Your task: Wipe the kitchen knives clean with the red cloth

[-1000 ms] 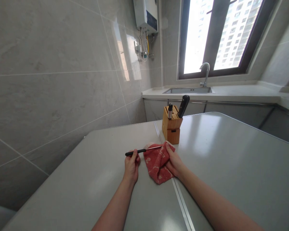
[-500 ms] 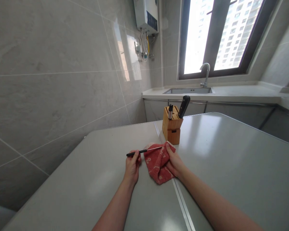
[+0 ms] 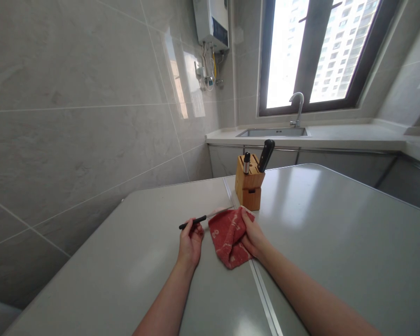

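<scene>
On the grey table (image 3: 336,261), a bamboo knife block (image 3: 248,184) stands just beyond a red towel (image 3: 228,245). The right hand (image 3: 254,235) is closed on the towel's upper edge, while the left hand (image 3: 191,243) curls round the black handle of a kitchen knife (image 3: 194,222), partly hiding it. The pale blade (image 3: 217,213) reaches toward the towel, its far end blurred and hard to make out.

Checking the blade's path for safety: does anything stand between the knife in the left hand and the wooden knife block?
Yes. The tip of the knife in the left hand points toward the wooden knife block, and the upper part of the red towel, gripped by the right hand's fingers, lies between them, just in front of the block.
</scene>
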